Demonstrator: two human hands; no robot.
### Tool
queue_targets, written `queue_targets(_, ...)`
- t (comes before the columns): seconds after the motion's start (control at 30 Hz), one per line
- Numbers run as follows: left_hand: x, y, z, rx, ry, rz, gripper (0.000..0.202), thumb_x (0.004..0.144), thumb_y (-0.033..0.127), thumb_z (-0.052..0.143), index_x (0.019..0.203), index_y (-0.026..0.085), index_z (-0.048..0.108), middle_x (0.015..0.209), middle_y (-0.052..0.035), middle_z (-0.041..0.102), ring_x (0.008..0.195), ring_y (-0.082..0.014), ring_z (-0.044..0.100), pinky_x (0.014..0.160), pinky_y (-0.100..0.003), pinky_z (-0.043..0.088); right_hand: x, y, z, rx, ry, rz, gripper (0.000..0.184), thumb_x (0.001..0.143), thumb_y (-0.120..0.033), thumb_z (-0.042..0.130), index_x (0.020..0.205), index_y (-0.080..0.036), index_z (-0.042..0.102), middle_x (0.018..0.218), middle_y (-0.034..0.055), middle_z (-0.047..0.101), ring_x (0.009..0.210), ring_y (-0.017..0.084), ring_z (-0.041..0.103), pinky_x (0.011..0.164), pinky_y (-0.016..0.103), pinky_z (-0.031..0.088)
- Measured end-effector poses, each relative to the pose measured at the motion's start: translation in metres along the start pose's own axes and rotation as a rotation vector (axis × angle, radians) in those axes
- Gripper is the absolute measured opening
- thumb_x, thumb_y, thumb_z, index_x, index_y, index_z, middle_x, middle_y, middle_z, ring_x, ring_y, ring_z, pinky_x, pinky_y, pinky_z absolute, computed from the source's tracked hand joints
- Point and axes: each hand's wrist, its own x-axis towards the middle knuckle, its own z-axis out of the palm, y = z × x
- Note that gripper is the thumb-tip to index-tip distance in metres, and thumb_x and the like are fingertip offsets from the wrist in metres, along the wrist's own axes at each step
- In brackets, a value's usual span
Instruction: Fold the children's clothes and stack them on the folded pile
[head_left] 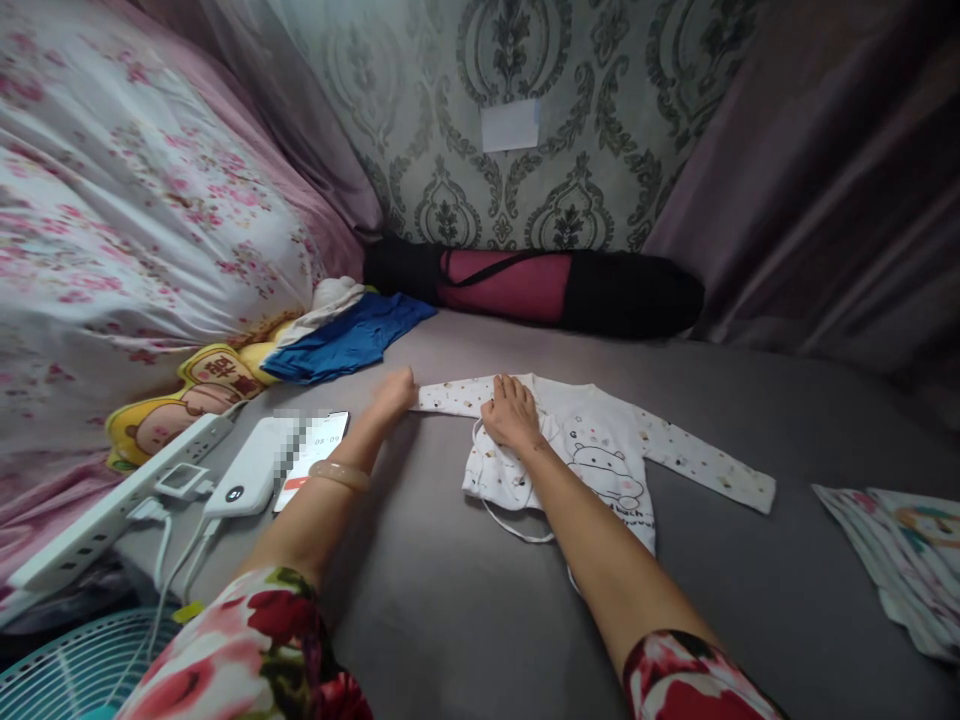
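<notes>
A white baby shirt [600,430] with printed sleeves and a cartoon hippo on its front lies on the grey bed sheet [450,610]. My left hand [396,392], slightly blurred, is closed on the cuff of the sleeve at the left, which is stretched out straight. Where that sleeve meets the body, my right hand [512,410] rests palm down with its fingers on the cloth. Under my right wrist, part of the shirt is folded over, with a thin white tie [514,532] looping out onto the sheet. The other sleeve extends to the right.
A power strip [127,500], a white power bank [259,465] and a phone [319,450] lie at the left. Behind are blue cloth [345,335] and a black-and-red long bag [525,285]. Folded printed cloths [900,560] lie right; a teal fan [67,670] stands front left.
</notes>
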Motion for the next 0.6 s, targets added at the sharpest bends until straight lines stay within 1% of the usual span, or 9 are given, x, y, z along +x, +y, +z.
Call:
queue_targets(0.07, -0.007, 0.007, 0.005, 0.053, 0.049, -0.009, 0.036, 0.084, 0.015, 0.046, 0.118, 0.007, 0.053, 0.111, -0.0241, 0.063, 0.103, -0.032, 0.06, 0.084, -0.04, 0.047, 0.0, 0.0, 0.001, -0.001, 0.006, 0.002, 0.061, 0.09, -0.029, 0.033, 0.146, -0.005, 0.035, 0.153, 0.0115, 0.033, 0.139, 0.026, 0.025, 0.114, 0.038, 0.013)
queue_targets(0.17, -0.017, 0.023, 0.01, 0.134, 0.182, 0.041, 0.035, 0.085, 0.007, 0.039, 0.116, 0.005, 0.055, 0.116, -0.0283, 0.058, 0.113, -0.0358, 0.054, 0.091, -0.046, 0.043, 0.0, 0.0, 0.002, 0.003, 0.017, -0.004, 0.061, 0.09, -0.028, 0.033, 0.145, -0.003, 0.035, 0.153, 0.0126, 0.033, 0.139, 0.026, 0.025, 0.114, 0.038, 0.013)
queue_targets(0.2, -0.02, 0.029, 0.012, 0.162, 0.241, 0.096, 0.034, 0.085, 0.006, 0.036, 0.112, 0.005, 0.057, 0.117, -0.0282, 0.057, 0.115, -0.0363, 0.052, 0.092, -0.048, 0.041, 0.0, 0.001, 0.002, 0.004, 0.02, -0.007, 0.061, 0.09, -0.028, 0.033, 0.145, -0.003, 0.035, 0.152, 0.013, 0.033, 0.139, 0.026, 0.026, 0.114, 0.038, 0.013)
queue_targets(0.27, -0.024, 0.043, 0.018, 0.173, 0.314, 0.287, 0.034, 0.086, 0.006, 0.034, 0.109, 0.007, 0.059, 0.116, -0.0249, 0.057, 0.115, -0.0341, 0.052, 0.095, -0.048, 0.04, 0.0, 0.001, 0.002, 0.003, 0.03, -0.015, 0.06, 0.09, -0.027, 0.033, 0.145, -0.003, 0.035, 0.152, 0.0138, 0.035, 0.138, 0.026, 0.026, 0.114, 0.038, 0.014)
queue_targets(0.33, -0.027, 0.056, 0.029, 0.09, 0.278, 0.509, 0.036, 0.088, 0.009, 0.035, 0.117, 0.011, 0.057, 0.12, -0.0196, 0.058, 0.114, -0.0286, 0.054, 0.097, -0.043, 0.041, 0.0, 0.002, 0.002, -0.004, 0.041, -0.028, 0.059, 0.09, -0.027, 0.034, 0.144, -0.003, 0.036, 0.151, 0.0142, 0.035, 0.138, 0.026, 0.027, 0.113, 0.039, 0.015)
queue_targets(0.4, -0.028, 0.066, 0.043, 0.0, 0.203, 0.638, 0.04, 0.091, 0.015, 0.036, 0.128, 0.014, 0.051, 0.131, -0.0161, 0.055, 0.121, -0.0247, 0.051, 0.102, -0.04, 0.039, 0.0, 0.003, 0.003, -0.012, 0.046, -0.04, 0.059, 0.09, -0.027, 0.033, 0.144, -0.002, 0.036, 0.151, 0.0143, 0.035, 0.138, 0.027, 0.027, 0.113, 0.039, 0.015)
queue_targets(0.43, -0.029, 0.069, 0.05, -0.017, 0.176, 0.652, 0.041, 0.093, 0.019, 0.035, 0.132, 0.014, 0.048, 0.137, -0.0154, 0.051, 0.127, -0.0244, 0.047, 0.106, -0.04, 0.036, 0.0, 0.003, 0.003, -0.016, 0.044, -0.043, 0.059, 0.091, -0.027, 0.033, 0.144, -0.002, 0.036, 0.151, 0.0144, 0.035, 0.138, 0.027, 0.027, 0.113, 0.04, 0.015)
queue_targets(0.5, -0.029, 0.07, 0.06, -0.003, 0.147, 0.617, 0.045, 0.097, 0.027, 0.031, 0.138, 0.013, 0.043, 0.147, -0.0146, 0.042, 0.137, -0.0258, 0.036, 0.113, -0.043, 0.027, 0.0, 0.004, 0.004, -0.023, 0.043, -0.047, 0.059, 0.091, -0.028, 0.033, 0.144, -0.001, 0.036, 0.151, 0.0148, 0.035, 0.138, 0.027, 0.027, 0.113, 0.04, 0.015)
queue_targets(0.6, -0.03, 0.061, 0.063, 0.032, 0.112, 0.552, 0.054, 0.099, 0.038, 0.025, 0.144, 0.012, 0.036, 0.153, -0.0133, 0.033, 0.143, -0.0271, 0.026, 0.116, -0.044, 0.02, 0.001, 0.004, 0.004, -0.027, 0.051, -0.051, 0.059, 0.091, -0.027, 0.033, 0.143, -0.001, 0.036, 0.151, 0.0153, 0.036, 0.138, 0.028, 0.028, 0.113, 0.04, 0.016)
